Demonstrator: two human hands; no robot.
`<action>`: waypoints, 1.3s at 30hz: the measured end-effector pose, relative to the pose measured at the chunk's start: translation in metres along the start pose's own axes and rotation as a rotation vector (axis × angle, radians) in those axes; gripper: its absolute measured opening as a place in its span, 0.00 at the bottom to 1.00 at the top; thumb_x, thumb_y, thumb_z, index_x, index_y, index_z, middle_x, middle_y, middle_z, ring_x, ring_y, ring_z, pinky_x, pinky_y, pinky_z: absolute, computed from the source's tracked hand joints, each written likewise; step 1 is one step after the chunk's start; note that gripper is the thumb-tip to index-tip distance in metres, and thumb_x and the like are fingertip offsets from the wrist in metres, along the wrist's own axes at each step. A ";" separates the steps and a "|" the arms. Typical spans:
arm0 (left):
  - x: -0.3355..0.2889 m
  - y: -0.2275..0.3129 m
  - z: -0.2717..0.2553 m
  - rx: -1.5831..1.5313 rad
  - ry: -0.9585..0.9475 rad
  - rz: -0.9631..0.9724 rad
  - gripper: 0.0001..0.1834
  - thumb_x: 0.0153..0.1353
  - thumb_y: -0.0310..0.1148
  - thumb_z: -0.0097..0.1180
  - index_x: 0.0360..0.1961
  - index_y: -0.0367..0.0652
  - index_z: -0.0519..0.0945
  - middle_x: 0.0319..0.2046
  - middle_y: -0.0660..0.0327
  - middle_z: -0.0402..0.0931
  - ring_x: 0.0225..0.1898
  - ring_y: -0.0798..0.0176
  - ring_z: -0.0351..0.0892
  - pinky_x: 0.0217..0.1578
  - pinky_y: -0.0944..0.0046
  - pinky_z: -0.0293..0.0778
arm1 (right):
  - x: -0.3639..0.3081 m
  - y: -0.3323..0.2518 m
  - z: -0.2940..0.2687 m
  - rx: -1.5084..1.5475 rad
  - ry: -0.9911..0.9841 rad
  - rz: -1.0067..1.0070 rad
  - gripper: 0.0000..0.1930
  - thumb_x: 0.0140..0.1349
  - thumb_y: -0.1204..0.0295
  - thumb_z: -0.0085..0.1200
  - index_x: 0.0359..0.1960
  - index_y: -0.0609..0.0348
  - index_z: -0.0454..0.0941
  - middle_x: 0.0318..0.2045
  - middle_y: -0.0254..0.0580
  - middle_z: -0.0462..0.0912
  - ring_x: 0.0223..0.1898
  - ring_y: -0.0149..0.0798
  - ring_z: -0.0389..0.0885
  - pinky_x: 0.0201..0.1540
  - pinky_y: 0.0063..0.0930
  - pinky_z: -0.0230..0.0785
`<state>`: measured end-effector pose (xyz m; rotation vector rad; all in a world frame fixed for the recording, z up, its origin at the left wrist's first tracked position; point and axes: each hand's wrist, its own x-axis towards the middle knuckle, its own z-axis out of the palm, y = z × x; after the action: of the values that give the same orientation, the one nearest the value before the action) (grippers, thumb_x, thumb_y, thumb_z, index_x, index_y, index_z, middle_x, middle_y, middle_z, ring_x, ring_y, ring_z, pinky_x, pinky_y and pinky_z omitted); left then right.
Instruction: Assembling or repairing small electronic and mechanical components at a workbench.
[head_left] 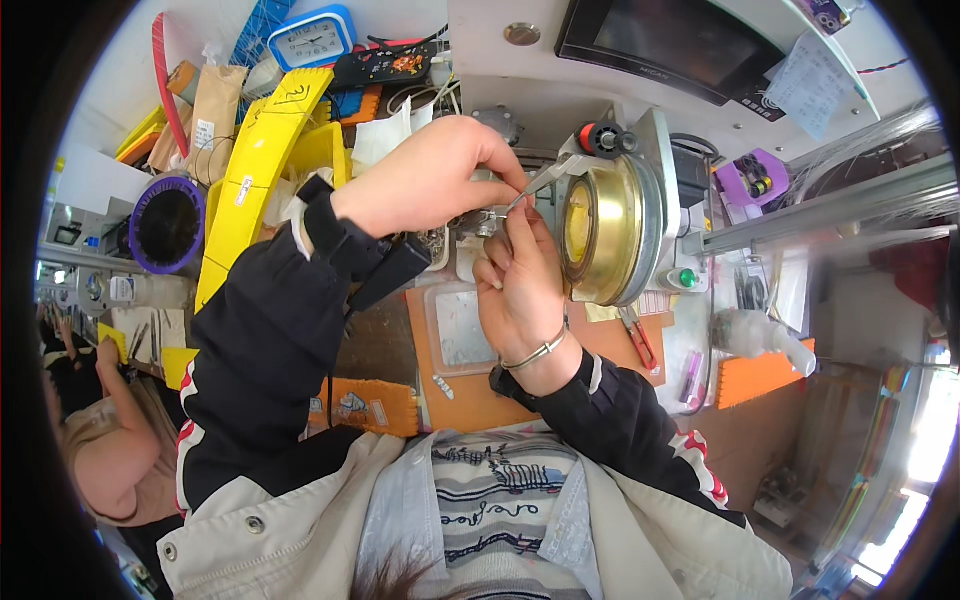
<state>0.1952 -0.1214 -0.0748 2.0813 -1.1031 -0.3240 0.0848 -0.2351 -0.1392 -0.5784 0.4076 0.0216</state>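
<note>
My left hand point(430, 172) reaches in from the left with thumb and forefinger pinched together. Just below it, my right hand point(522, 285) is raised, its thumb and forefinger closed at nearly the same spot. A thin grey metal piece point(540, 182) runs by the fingertips toward the machine; whether either hand grips it is unclear. What lies in the two pinches is too small to make out. Right of the fingers stands a brass-coloured drum point(612, 232) on the machine, with a red and black spool point(603, 138) above it. Small metal machine parts point(480, 222) sit behind the hands.
A clear plastic tray point(460, 330) lies on an orange mat point(440, 385), with red-handled pliers point(638, 340) at the right. Long yellow strips point(262, 170) and a blue clock point(312, 40) stand back left. A screen point(670, 45) overhangs the back. Another person's arm point(115, 450) shows far left.
</note>
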 end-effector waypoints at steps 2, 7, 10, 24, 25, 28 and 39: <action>-0.010 0.009 0.002 0.074 0.160 -0.012 0.08 0.54 0.25 0.62 0.35 0.34 0.84 0.34 0.53 0.83 0.37 0.54 0.82 0.40 0.61 0.75 | -0.007 -0.001 -0.002 -0.029 0.043 0.047 0.07 0.74 0.64 0.47 0.48 0.49 0.70 0.27 0.21 0.66 0.21 0.19 0.55 0.22 0.16 0.48; -0.044 0.037 0.007 0.289 0.728 0.106 0.04 0.56 0.22 0.62 0.34 0.39 0.84 0.28 0.56 0.81 0.32 0.54 0.81 0.32 0.61 0.75 | -0.038 -0.005 -0.008 -0.035 0.068 0.155 0.08 0.73 0.63 0.48 0.45 0.53 0.72 0.28 0.25 0.69 0.20 0.20 0.57 0.21 0.17 0.48; -0.067 0.043 0.017 0.495 0.587 0.469 0.14 0.45 0.22 0.62 0.36 0.40 0.85 0.32 0.61 0.82 0.31 0.59 0.80 0.30 0.63 0.75 | -0.047 -0.009 -0.011 -0.017 -0.100 0.159 0.08 0.73 0.64 0.49 0.43 0.54 0.74 0.29 0.26 0.72 0.21 0.20 0.60 0.21 0.16 0.49; -0.080 0.042 0.019 0.507 0.487 0.431 0.15 0.51 0.23 0.61 0.42 0.44 0.85 0.38 0.59 0.81 0.34 0.60 0.79 0.32 0.63 0.73 | -0.032 -0.009 -0.012 -0.068 -0.005 0.162 0.08 0.72 0.65 0.51 0.37 0.53 0.70 0.23 0.25 0.65 0.18 0.20 0.56 0.21 0.17 0.49; -0.069 0.040 0.010 0.410 0.489 0.304 0.14 0.53 0.22 0.60 0.42 0.42 0.85 0.38 0.58 0.81 0.34 0.58 0.79 0.34 0.62 0.73 | -0.025 -0.006 -0.011 -0.058 0.012 0.128 0.08 0.72 0.64 0.51 0.40 0.53 0.69 0.23 0.26 0.65 0.17 0.20 0.56 0.20 0.17 0.48; -0.039 0.025 -0.009 0.124 0.355 0.021 0.12 0.55 0.22 0.61 0.42 0.38 0.84 0.35 0.55 0.81 0.36 0.54 0.80 0.38 0.62 0.74 | -0.013 -0.003 -0.007 -0.073 0.022 0.063 0.06 0.73 0.64 0.49 0.43 0.49 0.69 0.26 0.24 0.64 0.20 0.21 0.55 0.22 0.17 0.48; -0.007 0.007 -0.005 0.160 0.074 0.094 0.07 0.54 0.25 0.63 0.35 0.37 0.83 0.33 0.54 0.81 0.36 0.51 0.80 0.40 0.58 0.74 | 0.001 -0.001 0.002 -0.102 0.093 0.023 0.07 0.73 0.64 0.48 0.46 0.51 0.69 0.25 0.25 0.66 0.19 0.21 0.57 0.20 0.17 0.48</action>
<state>0.1895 -0.1160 -0.0670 2.1529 -1.2117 -0.1152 0.0860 -0.2348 -0.1378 -0.6768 0.5061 0.0371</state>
